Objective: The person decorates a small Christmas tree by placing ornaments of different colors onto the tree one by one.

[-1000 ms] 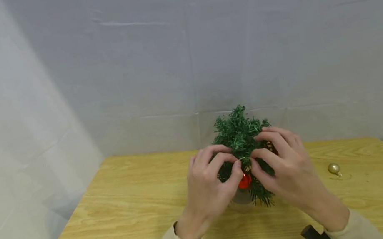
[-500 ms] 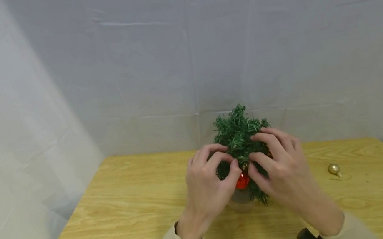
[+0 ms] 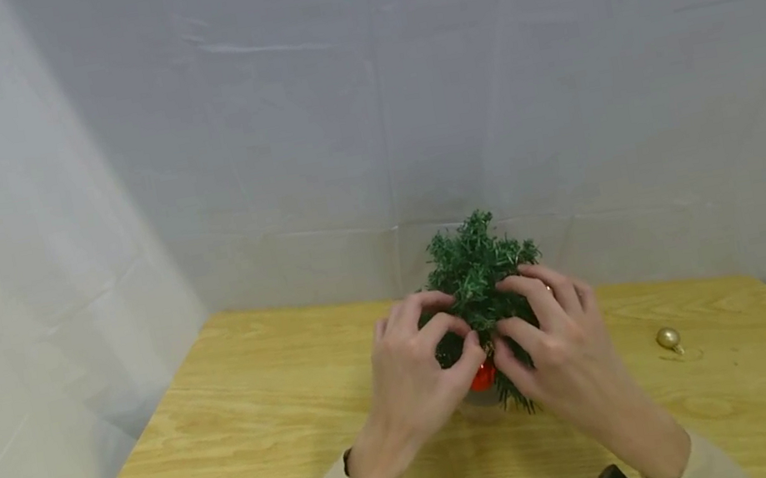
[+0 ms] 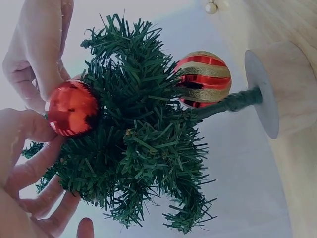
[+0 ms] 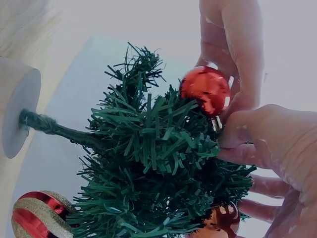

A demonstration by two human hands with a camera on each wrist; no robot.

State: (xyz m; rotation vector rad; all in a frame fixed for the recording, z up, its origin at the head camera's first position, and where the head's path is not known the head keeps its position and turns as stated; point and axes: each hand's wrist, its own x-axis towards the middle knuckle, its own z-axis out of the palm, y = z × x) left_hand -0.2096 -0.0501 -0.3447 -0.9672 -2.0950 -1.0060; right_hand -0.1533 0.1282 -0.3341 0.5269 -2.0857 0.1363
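A small artificial Christmas tree (image 3: 475, 266) stands on the table in a round pale base (image 4: 292, 89). A shiny red Christmas ball (image 4: 73, 109) hangs at its front, below the fingertips of both hands. My left hand (image 3: 416, 373) pinches at the ball's hanging string with thumb and index finger, its other fingers curled against the branches. Opposite it, my right hand (image 3: 559, 336) pinches at the same spot, just above the ball's gold cap (image 5: 216, 123). The thin string itself is mostly hidden by the fingers and needles.
A red-and-gold striped ball (image 4: 203, 79) hangs low on the tree; a copper-coloured ball (image 5: 220, 222) hangs on another side. On the wooden table (image 3: 267, 410), to the right, lies a small gold ball (image 3: 668, 337) with its string. Pale sheeting (image 3: 279, 163) surrounds the table.
The right hand has moved slightly left and closer to the left hand. The red ball has shifted a little left and down, and the gold string loop seen earlier is now hidden.
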